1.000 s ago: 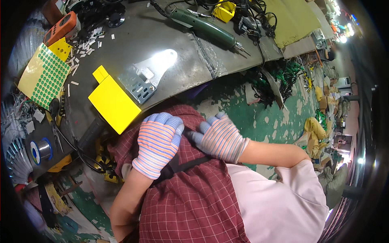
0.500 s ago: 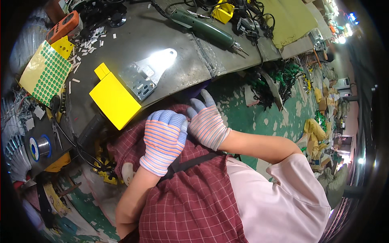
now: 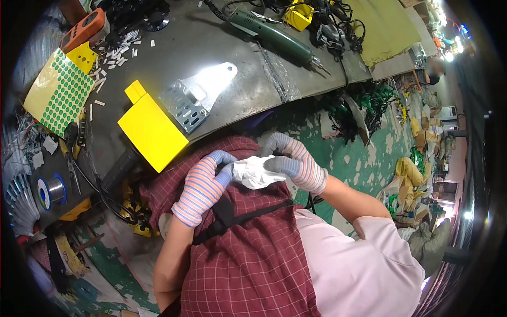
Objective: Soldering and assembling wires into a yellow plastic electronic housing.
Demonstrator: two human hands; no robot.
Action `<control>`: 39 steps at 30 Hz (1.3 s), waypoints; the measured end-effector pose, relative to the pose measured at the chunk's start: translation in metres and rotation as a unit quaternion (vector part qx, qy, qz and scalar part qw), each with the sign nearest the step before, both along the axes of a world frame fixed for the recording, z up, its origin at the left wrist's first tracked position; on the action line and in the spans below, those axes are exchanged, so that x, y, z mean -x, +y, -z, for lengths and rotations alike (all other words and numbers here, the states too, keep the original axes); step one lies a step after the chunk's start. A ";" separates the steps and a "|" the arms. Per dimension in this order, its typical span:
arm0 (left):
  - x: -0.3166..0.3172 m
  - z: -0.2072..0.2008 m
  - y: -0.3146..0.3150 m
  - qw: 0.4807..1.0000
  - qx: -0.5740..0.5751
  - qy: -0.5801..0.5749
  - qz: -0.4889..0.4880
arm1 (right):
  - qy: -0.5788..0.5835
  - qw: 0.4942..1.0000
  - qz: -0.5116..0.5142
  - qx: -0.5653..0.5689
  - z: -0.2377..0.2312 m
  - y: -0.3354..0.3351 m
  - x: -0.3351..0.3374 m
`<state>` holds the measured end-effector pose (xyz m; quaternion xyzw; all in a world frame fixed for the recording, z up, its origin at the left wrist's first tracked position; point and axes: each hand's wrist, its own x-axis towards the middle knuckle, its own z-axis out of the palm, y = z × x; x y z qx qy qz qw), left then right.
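Over my lap, my left hand (image 3: 205, 185) and my right hand (image 3: 297, 161), both in striped knit gloves, hold a crumpled white wad (image 3: 255, 175) between them. It looks like tissue or thin cloth; I cannot tell which. The left thumb and fingers pinch its left side, while the right thumb and fingers grip its right side. A checked maroon apron (image 3: 248, 259) lies behind the wad. On the bench just beyond my hands are a yellow box (image 3: 153, 132) and a shiny metal bracket (image 3: 187, 108), neither touched.
A green electric screwdriver (image 3: 272, 39) lies across the dark bench (image 3: 232, 47). At left are a sheet of green oval stickers (image 3: 60, 95), an orange meter (image 3: 83, 29), small white pieces (image 3: 120, 55) and a solder wire spool (image 3: 51, 191). Black cables (image 3: 338, 31) lie at the back.
The white wad has come into view between my hands, where it was not visible before. My hands have moved apart; the right one has shifted right and its fingers have curled inward.
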<state>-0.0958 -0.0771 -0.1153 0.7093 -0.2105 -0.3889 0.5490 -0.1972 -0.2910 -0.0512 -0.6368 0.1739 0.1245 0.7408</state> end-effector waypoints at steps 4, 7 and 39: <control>0.006 -0.016 0.012 0.989 0.090 0.101 -0.057 | -0.004 0.994 -0.090 0.058 -0.018 -0.005 -0.023; 0.008 -0.045 0.023 0.985 0.141 0.094 -0.025 | -0.002 0.990 -0.124 0.066 -0.038 -0.002 -0.043; 0.007 -0.173 -0.019 0.545 0.811 0.206 -0.056 | -0.355 0.801 -0.276 -0.395 -0.128 0.020 -0.133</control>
